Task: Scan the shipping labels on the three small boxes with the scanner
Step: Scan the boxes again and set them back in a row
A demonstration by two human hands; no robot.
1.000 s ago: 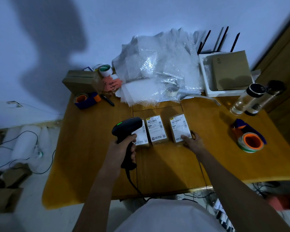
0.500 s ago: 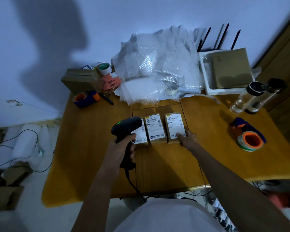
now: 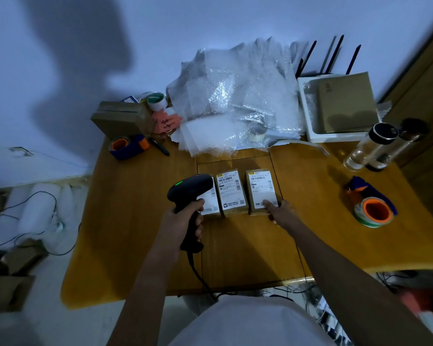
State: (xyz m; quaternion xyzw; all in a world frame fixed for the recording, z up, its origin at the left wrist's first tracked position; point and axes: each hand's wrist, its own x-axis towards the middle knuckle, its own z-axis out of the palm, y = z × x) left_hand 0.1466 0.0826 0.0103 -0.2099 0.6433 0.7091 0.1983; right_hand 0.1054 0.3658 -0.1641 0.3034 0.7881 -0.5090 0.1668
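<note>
Three small brown boxes with white shipping labels lie side by side in the middle of the wooden table [image 3: 135, 221]. My left hand [image 3: 183, 222] grips the handle of a black corded scanner [image 3: 189, 189], whose green light is on. The scanner's head covers most of the left box [image 3: 210, 203]. The middle box [image 3: 231, 193] lies uncovered. My right hand [image 3: 280, 212] rests its fingertips on the near edge of the right box [image 3: 261, 191], touching it rather than holding it.
Bubble wrap [image 3: 235, 101] is piled at the back. A white tray [image 3: 308, 116] with a brown box stands back right, two bottles [image 3: 375, 146] beside it. Tape dispensers lie at right [image 3: 371, 211] and back left [image 3: 128, 146], near cardboard boxes [image 3: 120, 118]. Cables trail off the floor at left.
My right hand has slid the right box leftwards, closer to the middle box, and squared it up. My left hand and the scanner have stayed over the left box.
</note>
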